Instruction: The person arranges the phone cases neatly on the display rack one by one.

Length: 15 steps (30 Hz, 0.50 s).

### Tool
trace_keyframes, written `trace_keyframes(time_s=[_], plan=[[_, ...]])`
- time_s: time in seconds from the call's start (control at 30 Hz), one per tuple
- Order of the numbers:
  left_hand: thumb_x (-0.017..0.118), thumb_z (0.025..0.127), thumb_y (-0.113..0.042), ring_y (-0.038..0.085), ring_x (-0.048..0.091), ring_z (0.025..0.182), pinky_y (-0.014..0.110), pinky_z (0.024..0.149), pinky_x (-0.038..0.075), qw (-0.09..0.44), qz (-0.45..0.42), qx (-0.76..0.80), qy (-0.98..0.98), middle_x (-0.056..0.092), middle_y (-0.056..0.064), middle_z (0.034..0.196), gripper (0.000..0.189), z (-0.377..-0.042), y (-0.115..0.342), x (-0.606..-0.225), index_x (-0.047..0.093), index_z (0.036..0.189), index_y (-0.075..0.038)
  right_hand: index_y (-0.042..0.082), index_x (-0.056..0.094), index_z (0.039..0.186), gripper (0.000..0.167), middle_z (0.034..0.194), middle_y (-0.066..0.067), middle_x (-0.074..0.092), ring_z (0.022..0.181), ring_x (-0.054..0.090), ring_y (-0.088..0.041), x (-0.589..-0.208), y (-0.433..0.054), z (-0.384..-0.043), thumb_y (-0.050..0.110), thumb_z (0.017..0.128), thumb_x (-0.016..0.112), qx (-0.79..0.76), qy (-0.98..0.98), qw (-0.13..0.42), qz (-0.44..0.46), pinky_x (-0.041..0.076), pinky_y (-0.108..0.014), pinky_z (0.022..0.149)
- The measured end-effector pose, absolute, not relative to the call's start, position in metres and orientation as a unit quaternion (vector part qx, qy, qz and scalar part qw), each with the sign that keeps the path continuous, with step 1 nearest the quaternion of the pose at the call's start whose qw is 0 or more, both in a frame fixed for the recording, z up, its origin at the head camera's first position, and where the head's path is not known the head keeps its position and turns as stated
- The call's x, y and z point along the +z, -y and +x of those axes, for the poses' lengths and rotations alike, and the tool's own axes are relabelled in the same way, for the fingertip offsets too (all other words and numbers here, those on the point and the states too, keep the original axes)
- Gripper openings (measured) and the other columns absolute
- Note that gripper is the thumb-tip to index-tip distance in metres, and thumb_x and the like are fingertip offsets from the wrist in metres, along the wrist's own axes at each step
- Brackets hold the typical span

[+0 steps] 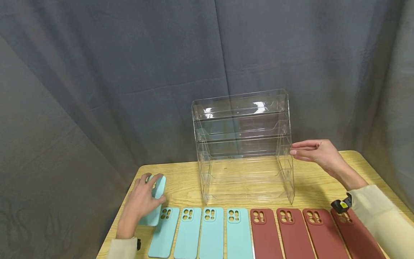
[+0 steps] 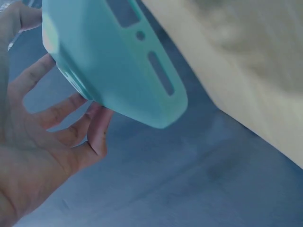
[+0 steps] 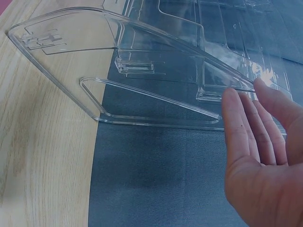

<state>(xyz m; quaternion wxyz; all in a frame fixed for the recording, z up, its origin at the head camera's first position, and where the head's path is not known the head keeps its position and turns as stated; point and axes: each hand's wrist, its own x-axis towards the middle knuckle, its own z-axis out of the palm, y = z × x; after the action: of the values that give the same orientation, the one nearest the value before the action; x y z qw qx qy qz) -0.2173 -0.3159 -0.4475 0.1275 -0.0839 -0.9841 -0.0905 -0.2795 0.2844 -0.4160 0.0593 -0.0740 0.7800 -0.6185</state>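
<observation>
My left hand [image 1: 139, 201] grips a turquoise phone case [image 1: 159, 184] at the left side of the table, thumb on one edge and fingers on the other. In the left wrist view this case [image 2: 109, 61] tilts up, its slotted edge showing. My right hand [image 1: 323, 154] touches the right side of a clear plastic tiered rack [image 1: 247, 196], fingers nearly straight. The right wrist view shows its fingertips [image 3: 231, 99] right at the rack's side panel [image 3: 156, 106]. The rack stands upright at the middle of the table.
A row of turquoise phone cases [image 1: 211, 235] and dark red phone cases [image 1: 266, 235] lies along the front of the wooden table [image 1: 318, 183]. Grey curtains [image 1: 155, 72] hang behind and at both sides.
</observation>
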Motion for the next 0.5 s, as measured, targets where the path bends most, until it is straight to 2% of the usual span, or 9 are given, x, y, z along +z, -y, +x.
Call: trace_keyframes(time_s=[0.17,0.4,0.5], plan=[[0.075,0.085,-0.037,0.047,0.056,0.125,0.053,0.066,0.056,0.152,-0.103,-0.098,0.978,0.048,0.022,0.152,0.068,-0.224,0.297,-0.432,0.056,0.149,-0.025,-0.011,0.057,0.143,0.061,0.105,0.017,0.080,0.102,0.077,-0.004,-0.416,-0.283,-0.279,0.023,0.097,0.078,-0.624,-0.776,0.059,-0.073,0.063,-0.019,0.087],[0.076,0.085,-0.036,0.041,0.060,0.120,0.051,0.070,0.056,0.200,-0.140,-0.099,0.965,0.043,0.019,0.159,0.069,-0.237,0.274,-0.409,0.055,0.150,-0.026,-0.010,0.056,0.144,0.064,0.105,0.017,0.080,0.102,0.077,-0.003,-0.416,-0.282,-0.278,0.027,0.097,0.078,-0.617,-0.782,0.060,-0.068,0.062,-0.018,0.088],[0.076,0.085,-0.035,0.043,0.059,0.123,0.053,0.072,0.057,0.220,-0.159,-0.094,0.958,0.043,0.020,0.159,0.069,-0.244,0.265,-0.396,0.055,0.150,-0.024,-0.010,0.056,0.144,0.064,0.105,0.017,0.080,0.101,0.077,-0.002,-0.416,-0.281,-0.278,0.027,0.097,0.079,-0.614,-0.784,0.059,-0.067,0.062,-0.018,0.088]])
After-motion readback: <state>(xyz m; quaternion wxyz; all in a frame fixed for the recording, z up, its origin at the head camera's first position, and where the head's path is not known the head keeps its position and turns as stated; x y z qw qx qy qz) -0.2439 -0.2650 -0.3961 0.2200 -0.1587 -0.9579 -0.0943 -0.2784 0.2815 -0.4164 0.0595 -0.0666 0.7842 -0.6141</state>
